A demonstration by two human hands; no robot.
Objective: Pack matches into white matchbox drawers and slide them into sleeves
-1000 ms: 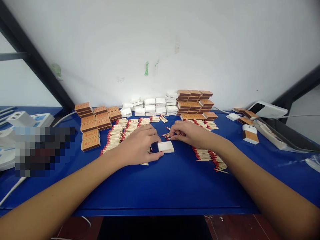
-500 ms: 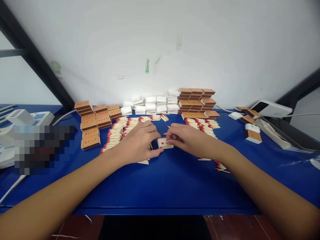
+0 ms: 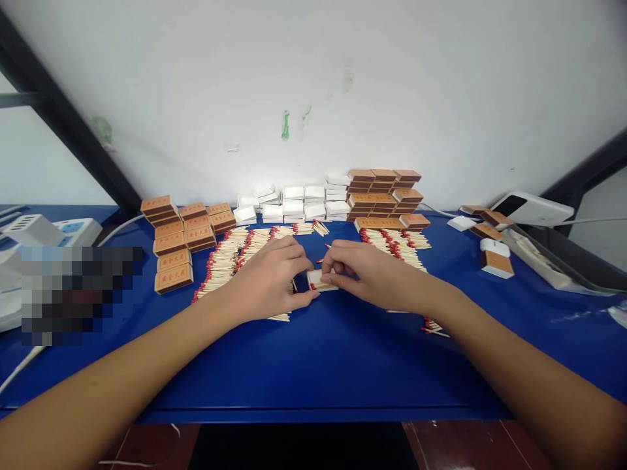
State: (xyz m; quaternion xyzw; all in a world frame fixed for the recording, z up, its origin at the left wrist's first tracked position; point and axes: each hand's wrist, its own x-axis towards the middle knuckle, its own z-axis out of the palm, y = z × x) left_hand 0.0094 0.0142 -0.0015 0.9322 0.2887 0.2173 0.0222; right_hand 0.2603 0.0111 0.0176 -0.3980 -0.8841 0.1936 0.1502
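A small white matchbox tray (image 3: 318,287) lies on the blue table, with red-tipped matches inside at its left end. My left hand (image 3: 274,277) is curved around the tray's left end, thumb at the near side and fingers at the far side. My right hand (image 3: 355,267) is closed in a pinch over the tray's right part. Its fingertips are on pale match sticks there, partly hidden by the fingers. Rows of loose matches (image 3: 223,264) spread beside and under my left hand, and more matches (image 3: 386,245) lie behind my right wrist.
White trays (image 3: 294,210) stand stacked along the wall, next to piled brown matchbox sleeves (image 3: 372,202). More matchboxes (image 3: 174,277) are stacked at left. A power strip (image 3: 81,232) sits far left; a white device (image 3: 533,212) and loose boxes (image 3: 497,262) lie at right.
The red match head in the tray has shifted toward its near left corner. My right fingers have moved slightly left over the tray, and the view has shifted a little.
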